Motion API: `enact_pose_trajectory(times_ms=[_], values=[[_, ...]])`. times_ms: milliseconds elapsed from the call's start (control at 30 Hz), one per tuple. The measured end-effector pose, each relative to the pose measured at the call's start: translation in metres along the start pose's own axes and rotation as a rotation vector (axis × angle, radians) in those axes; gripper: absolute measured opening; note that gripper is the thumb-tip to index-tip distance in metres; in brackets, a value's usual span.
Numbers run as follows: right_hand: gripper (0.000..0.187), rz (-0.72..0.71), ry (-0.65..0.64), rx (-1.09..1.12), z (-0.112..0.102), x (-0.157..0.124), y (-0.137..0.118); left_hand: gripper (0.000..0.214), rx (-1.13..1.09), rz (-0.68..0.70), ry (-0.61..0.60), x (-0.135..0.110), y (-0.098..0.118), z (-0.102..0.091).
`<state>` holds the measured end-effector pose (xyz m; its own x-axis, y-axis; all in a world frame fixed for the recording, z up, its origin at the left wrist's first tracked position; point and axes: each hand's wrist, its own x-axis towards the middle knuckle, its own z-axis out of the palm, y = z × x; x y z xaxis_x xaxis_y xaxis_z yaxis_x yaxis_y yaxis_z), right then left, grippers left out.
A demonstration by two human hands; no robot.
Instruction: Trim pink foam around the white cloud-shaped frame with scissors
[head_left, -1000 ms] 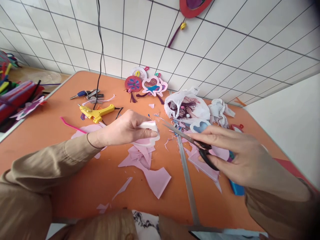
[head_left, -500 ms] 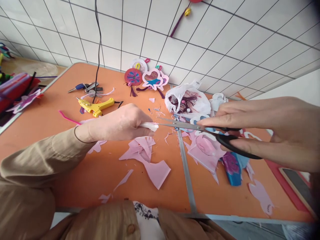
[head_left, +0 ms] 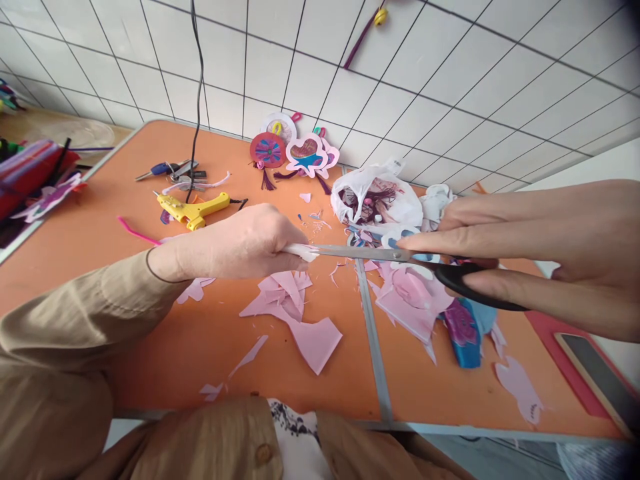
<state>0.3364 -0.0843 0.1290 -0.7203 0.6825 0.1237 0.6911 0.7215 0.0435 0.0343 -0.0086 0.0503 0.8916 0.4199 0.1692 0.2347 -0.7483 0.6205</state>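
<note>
Above the orange table, my left hand (head_left: 250,241) is closed round a small white piece (head_left: 303,251), perhaps paper or foam; most of it is hidden by my fingers. My right hand (head_left: 555,257) grips black-handled scissors (head_left: 375,253), fingers through the loops. Their blades point left and lie together, the tips at the edge of the white piece. Below the hands, pink sheet scraps (head_left: 315,343) lie on the table. More pink scraps (head_left: 407,303) lie under the scissors, beside a blue piece with a purple flower (head_left: 463,330).
A yellow glue gun (head_left: 195,210) and keys (head_left: 175,171) lie at the left back. Decorated tasselled ornaments (head_left: 268,151) lean by the tiled wall. A white plastic bag (head_left: 400,200) holds dark tassels. A phone (head_left: 595,373) rests on the right edge.
The scissor blades, slightly apart before, have closed together at the white piece. My left hand stays in nearly the same place. The view has shifted slightly.
</note>
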Motion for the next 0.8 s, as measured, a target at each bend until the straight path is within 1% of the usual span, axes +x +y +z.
enact_pose_trajectory(times_ms=[67,100,267,367,500,600,800], values=[[0.038,-0.113,-0.044,0.008,-0.0053,0.0014,0.0057,0.040,0.014,-0.014,-0.005,0.0004,0.0016,-0.0004],[0.038,-0.123,-0.043,0.008,-0.0061,0.0015,0.0070,0.040,0.020,-0.020,-0.004,0.0005,0.0019,-0.0005],[0.038,-0.088,-0.045,-0.007,-0.0015,-0.0016,0.0086,0.037,0.035,-0.013,-0.008,-0.0006,-0.0008,-0.0003],[0.033,-0.138,0.009,-0.025,-0.0002,-0.0015,0.0088,0.035,0.041,-0.001,0.002,-0.0011,-0.0023,0.0003],[0.029,-0.192,0.053,-0.049,-0.0017,0.0006,0.0073,0.033,0.033,-0.018,-0.020,-0.0007,-0.0011,0.0001],[0.029,-0.179,0.047,-0.049,-0.0021,0.0006,0.0064,0.034,0.041,-0.019,-0.008,-0.0008,0.0005,-0.0007],[0.029,-0.153,0.024,0.003,-0.0040,0.0025,0.0066,0.035,0.053,-0.011,-0.020,-0.0017,-0.0003,-0.0009]])
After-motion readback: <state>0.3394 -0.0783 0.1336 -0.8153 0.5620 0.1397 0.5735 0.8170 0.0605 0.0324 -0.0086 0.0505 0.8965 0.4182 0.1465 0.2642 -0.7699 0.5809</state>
